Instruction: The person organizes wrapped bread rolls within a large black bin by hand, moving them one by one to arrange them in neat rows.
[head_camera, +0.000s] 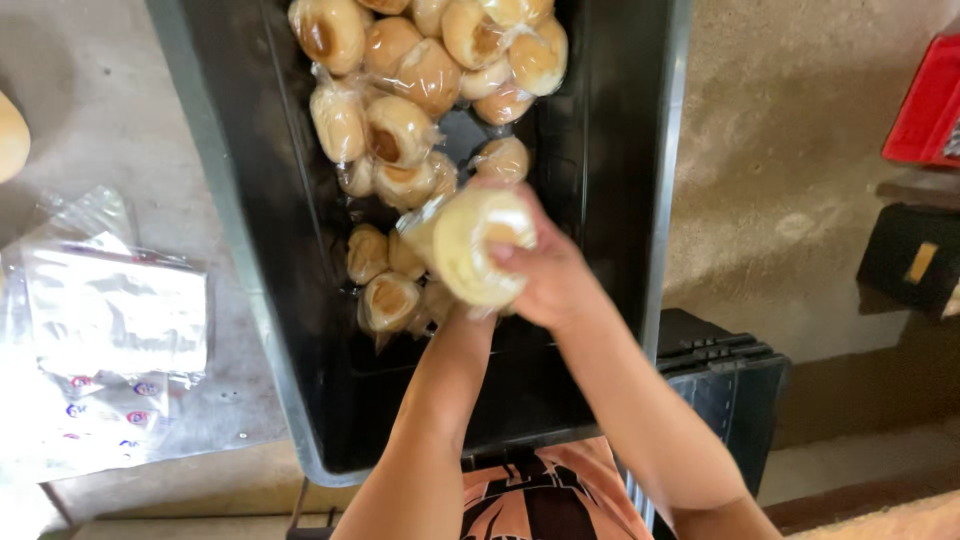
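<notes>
Wrapped bun (482, 245), held over the middle of the black crate (610, 150): light, soft, its film slippery; best cupped around the sides. Right hand (550, 275) clasps it; left hand's (468, 315) grip is hidden beneath. Bagged buns (400, 130) fill the crate's far end.

Single head-worn camera, looking steeply down from close above.

The view faces almost straight down past the wearer's forearms into a black crate (610, 200) at the centre. A grey desk (110, 120) lies at the left and a concrete floor (790, 150) at the right. The frame is slightly tilted.
</notes>
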